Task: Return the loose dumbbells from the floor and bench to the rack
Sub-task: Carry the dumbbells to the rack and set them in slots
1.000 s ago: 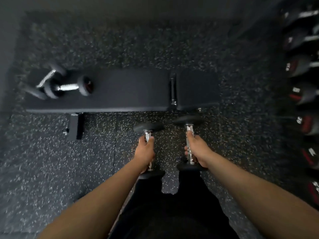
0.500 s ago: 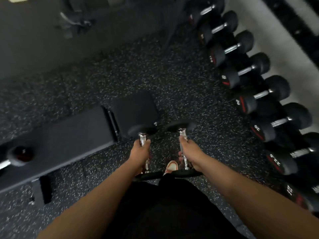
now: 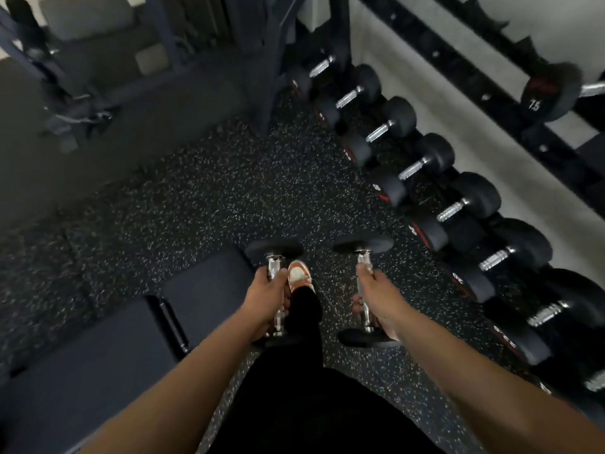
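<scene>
The fingers (image 3: 361, 273) of each hand wrap tight round a shiny handle. The left hand (image 3: 266, 296) holds one dumbbell (image 3: 274, 290), the right hand (image 3: 376, 293) the other dumbbell (image 3: 364, 290), both above the floor (image 3: 203, 198). Each points long-ways forward. Keep them level, walk slowly, and lower them gently onto the rack (image 3: 425, 178).

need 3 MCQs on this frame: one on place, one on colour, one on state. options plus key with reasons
1. Where is the dumbbell rack?
A. to the person's right
B. to the person's left
C. behind the bench

2. What colour are the carried dumbbells' handles?
A. red
B. chrome
C. blue

3. What is the left hand doing?
A. hanging open
B. gripping a dumbbell
C. resting on the bench

A: the rack runs along the right side.
B: both the left dumbbell and the right dumbbell have shiny metal handles.
B: its fingers wrap the handle; the right hand does likewise.
</scene>
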